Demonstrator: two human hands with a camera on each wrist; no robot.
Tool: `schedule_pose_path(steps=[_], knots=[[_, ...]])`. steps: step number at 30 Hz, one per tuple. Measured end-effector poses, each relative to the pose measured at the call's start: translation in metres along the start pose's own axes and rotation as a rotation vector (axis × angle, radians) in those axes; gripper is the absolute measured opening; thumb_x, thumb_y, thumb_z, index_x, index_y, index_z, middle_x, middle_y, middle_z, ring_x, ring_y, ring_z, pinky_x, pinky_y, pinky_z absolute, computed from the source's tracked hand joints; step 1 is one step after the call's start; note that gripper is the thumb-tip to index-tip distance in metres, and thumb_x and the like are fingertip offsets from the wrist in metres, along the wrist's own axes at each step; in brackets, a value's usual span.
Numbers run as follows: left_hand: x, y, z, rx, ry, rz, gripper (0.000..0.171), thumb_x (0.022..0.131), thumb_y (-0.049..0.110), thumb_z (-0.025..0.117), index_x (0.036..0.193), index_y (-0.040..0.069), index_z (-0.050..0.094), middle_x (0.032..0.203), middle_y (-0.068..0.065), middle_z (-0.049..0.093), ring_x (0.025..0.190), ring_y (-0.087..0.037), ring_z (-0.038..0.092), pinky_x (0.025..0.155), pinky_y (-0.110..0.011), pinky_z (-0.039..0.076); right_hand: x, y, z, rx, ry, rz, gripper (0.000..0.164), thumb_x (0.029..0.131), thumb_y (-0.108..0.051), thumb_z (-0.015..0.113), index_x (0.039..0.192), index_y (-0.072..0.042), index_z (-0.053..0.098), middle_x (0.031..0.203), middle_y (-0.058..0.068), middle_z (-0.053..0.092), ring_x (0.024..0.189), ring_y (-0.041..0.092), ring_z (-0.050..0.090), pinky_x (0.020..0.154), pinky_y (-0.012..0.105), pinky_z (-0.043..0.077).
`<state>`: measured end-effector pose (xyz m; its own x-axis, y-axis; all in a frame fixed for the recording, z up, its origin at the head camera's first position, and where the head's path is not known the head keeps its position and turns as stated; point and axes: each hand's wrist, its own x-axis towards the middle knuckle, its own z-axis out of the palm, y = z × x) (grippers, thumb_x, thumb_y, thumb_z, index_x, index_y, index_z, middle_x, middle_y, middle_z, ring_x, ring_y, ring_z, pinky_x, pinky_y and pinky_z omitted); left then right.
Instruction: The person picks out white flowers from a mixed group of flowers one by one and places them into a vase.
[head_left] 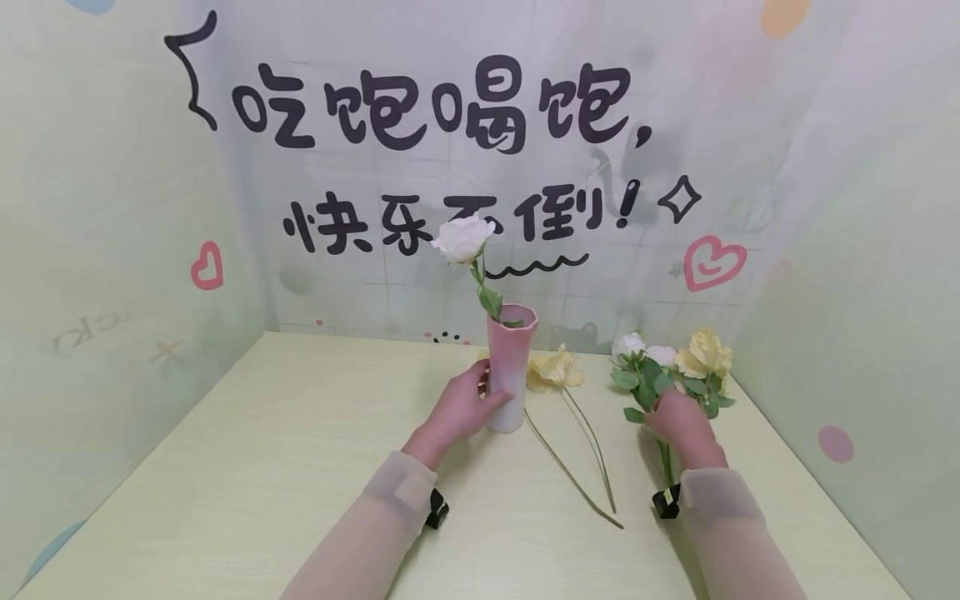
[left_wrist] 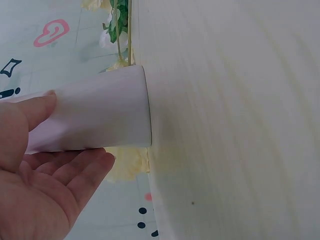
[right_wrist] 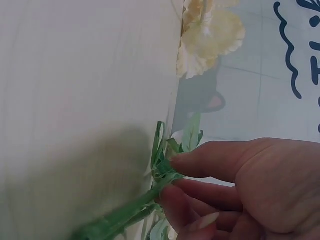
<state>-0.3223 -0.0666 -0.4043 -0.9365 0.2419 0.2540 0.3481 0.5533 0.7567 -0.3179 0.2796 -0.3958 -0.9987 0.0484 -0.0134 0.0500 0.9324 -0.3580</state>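
Note:
My left hand (head_left: 461,404) grips the lower half of a pink-and-white vase (head_left: 512,362), thumb in front and fingers round its left side. The vase stands upright on the table. A white rose (head_left: 463,237) leans out of its mouth toward the left. Farther right, my right hand (head_left: 684,427) pinches a green stem (right_wrist: 132,207) between thumb and fingers, just beneath leaves. White flowers (head_left: 632,344) and a yellow flower (head_left: 703,354) cluster around that hand; the head view does not show which bloom the pinched stem bears.
Yellow flowers (head_left: 555,369) lie just right of the vase, their long thin stems (head_left: 573,467) reaching toward the front of the pale wooden table (head_left: 247,467). A printed backdrop (head_left: 337,292) rises behind the table, with side panels at left and right.

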Motion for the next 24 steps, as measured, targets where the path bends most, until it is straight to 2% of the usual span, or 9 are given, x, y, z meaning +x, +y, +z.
schedule_pose_path(steps=[9,16,24], knots=[[0.001,0.002,0.0,0.001,-0.008,0.0,0.063,0.098,0.026,0.067,0.148,0.004,0.038,0.141,-0.013,0.05,0.119,-0.024,0.053,0.099,-0.041,0.05,-0.003,-0.004,0.004,-0.004,-0.011,-0.025,0.033,0.089,-0.01,0.059,0.059,-0.013,0.045,0.056,0.002,0.045,0.052,0.02,0.047,0.046,0.031,0.042],[0.002,0.001,0.001,0.004,-0.01,-0.009,0.063,0.097,0.027,0.067,0.148,0.004,0.039,0.14,-0.013,0.05,0.118,-0.024,0.053,0.098,-0.042,0.05,-0.004,-0.008,0.006,0.048,-0.009,-0.039,0.039,0.087,-0.006,0.055,0.052,-0.017,0.042,0.047,-0.005,0.039,0.041,0.011,0.038,0.04,0.023,0.037],[0.003,0.001,0.002,0.013,-0.005,-0.021,0.064,0.097,0.028,0.068,0.149,0.004,0.038,0.141,-0.012,0.05,0.119,-0.023,0.052,0.099,-0.041,0.05,-0.002,-0.016,0.002,0.083,-0.028,-0.053,0.036,0.09,-0.009,0.054,0.056,-0.016,0.045,0.05,0.0,0.052,0.046,0.015,0.052,0.044,0.026,0.04]])
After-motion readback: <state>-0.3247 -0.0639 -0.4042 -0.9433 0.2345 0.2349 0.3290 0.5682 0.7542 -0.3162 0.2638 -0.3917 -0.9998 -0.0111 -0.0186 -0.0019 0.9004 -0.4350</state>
